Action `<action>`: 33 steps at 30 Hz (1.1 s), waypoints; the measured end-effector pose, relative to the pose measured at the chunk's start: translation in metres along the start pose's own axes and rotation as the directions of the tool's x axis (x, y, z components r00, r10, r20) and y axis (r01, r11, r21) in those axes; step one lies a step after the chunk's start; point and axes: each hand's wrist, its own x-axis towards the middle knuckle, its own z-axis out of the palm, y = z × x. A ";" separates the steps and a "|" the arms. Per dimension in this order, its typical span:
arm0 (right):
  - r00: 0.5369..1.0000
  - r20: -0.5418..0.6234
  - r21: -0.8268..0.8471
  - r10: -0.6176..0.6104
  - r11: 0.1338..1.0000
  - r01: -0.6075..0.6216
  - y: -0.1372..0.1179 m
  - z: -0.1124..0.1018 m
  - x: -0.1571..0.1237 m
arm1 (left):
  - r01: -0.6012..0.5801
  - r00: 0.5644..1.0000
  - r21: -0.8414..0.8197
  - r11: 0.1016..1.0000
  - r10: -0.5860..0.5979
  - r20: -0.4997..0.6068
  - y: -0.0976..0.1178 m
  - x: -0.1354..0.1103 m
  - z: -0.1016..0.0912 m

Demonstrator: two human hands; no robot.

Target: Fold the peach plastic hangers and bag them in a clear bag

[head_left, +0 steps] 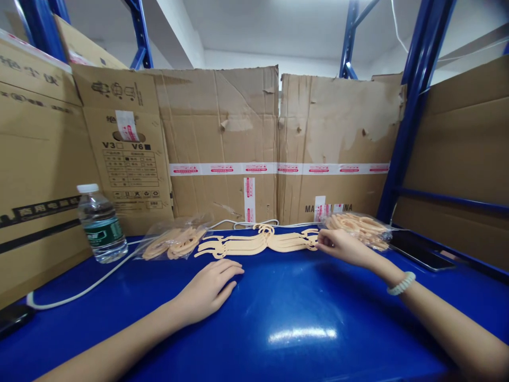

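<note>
A row of overlapping beige pieces shaped like clothes hangers (246,245) lies across the far part of the blue table, with curled hooks at the middle and at both ends. My right hand (338,245) is at the right end of this row, its fingers bent and pinched on the tip of a hanger; the fingertips are partly hidden. My left hand (214,284) rests palm down on the table in front of the row's left half, fingers stretched out and holding nothing.
Clear bags of beige pieces lie on the left (175,241) and right (358,225). A water bottle (101,225) stands at left, near a white cable (83,292). A phone (421,252) lies at right. Cardboard boxes (222,138) wall off the back; blue rack posts (413,106) rise behind.
</note>
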 end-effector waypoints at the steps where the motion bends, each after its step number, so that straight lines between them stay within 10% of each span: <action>1: 1.000 -0.007 -0.019 0.015 1.000 -0.015 0.001 -0.003 -0.001 | -0.002 1.000 -0.006 1.000 0.002 -0.002 0.000 0.000 0.001; 23: 0.995 0.103 0.030 -0.008 1.000 0.005 -0.001 0.006 0.001 | 0.008 1.000 -0.026 1.000 -0.008 0.002 0.000 0.002 0.002; 33: 0.984 -0.052 0.031 -0.169 0.985 0.171 0.005 0.028 0.003 | -0.012 0.999 -0.060 0.998 0.010 -0.039 0.000 0.000 0.002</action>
